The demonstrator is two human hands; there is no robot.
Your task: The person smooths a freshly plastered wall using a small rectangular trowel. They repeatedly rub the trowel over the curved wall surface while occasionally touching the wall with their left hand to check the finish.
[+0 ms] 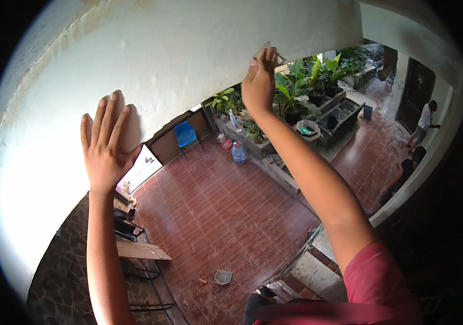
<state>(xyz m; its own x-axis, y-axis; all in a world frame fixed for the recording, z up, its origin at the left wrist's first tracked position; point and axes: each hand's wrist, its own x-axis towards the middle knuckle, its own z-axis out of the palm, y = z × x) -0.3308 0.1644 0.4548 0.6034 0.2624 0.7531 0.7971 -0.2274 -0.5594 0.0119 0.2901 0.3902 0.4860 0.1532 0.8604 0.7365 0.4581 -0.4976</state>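
The left hand [104,157] was laid flat against the white wall surface [188,54], its forearm raised nearly upright, fingers spread and pointed upward, thumb stretched toward the right; nothing was gripped by it. The right arm was extended up and leftward from the red sleeve [377,276], and the right hand [258,89] was lifted to the lower edge of the wall surface, its fingers bent close together. By them a thin greyish sheet [279,57] was held against that edge. One corner was pointed upward beyond the fingertips, another toward the right; most was covered by the hand, so its long axis could not be told.
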